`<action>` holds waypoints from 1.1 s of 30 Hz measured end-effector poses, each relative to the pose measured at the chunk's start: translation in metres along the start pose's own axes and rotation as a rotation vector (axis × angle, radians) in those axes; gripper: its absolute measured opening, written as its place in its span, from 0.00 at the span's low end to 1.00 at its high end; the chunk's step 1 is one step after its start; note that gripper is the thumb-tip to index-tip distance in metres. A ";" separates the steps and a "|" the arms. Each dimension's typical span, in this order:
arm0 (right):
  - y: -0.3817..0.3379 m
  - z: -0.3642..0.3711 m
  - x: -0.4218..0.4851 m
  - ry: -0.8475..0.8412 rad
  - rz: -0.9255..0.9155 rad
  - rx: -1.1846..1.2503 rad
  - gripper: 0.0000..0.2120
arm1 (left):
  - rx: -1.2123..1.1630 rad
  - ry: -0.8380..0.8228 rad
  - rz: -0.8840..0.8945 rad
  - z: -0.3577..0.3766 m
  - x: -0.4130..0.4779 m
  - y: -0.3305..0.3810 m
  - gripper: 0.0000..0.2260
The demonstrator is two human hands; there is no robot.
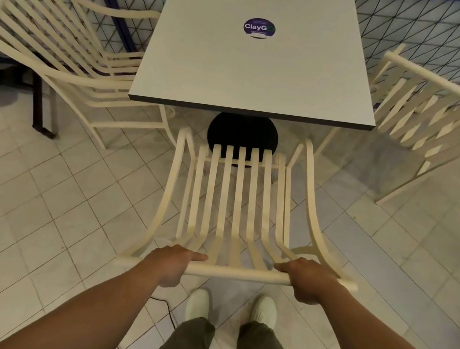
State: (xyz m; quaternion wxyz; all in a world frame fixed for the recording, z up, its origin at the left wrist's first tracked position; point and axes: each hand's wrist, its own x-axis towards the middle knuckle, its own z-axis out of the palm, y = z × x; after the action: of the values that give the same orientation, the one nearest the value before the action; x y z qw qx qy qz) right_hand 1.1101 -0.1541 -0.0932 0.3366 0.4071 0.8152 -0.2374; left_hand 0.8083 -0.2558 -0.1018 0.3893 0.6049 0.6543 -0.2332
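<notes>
A: What stands around the grey square table (pixel 256 59)?
B: A cream slatted chair (pixel 50 33) at its left side, a second chair (pixel 442 85) at its right side.
A: Behind it?
B: A dark wire-mesh fence (pixel 435 31) with blue bars.
A: And under it?
B: Its round black base (pixel 243 130), on pale floor tiles (pixel 43 192). A purple sticker (pixel 259 27) sits on its top.

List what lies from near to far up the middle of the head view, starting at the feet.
White shoes → left hand and right hand gripping the top rail of the cream slatted chair → black round table base → grey square tabletop → round purple sticker → black wire mesh fence.
</notes>
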 end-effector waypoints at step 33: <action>0.010 -0.024 0.023 0.013 -0.035 0.007 0.32 | 0.043 0.036 -0.020 -0.028 0.020 -0.011 0.38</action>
State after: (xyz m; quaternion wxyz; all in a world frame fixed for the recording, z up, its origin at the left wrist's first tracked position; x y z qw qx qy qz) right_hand 1.0992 -0.1209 -0.0954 0.3256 0.3953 0.8237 -0.2434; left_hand 0.7920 -0.2235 -0.1030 0.3620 0.6106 0.6621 -0.2404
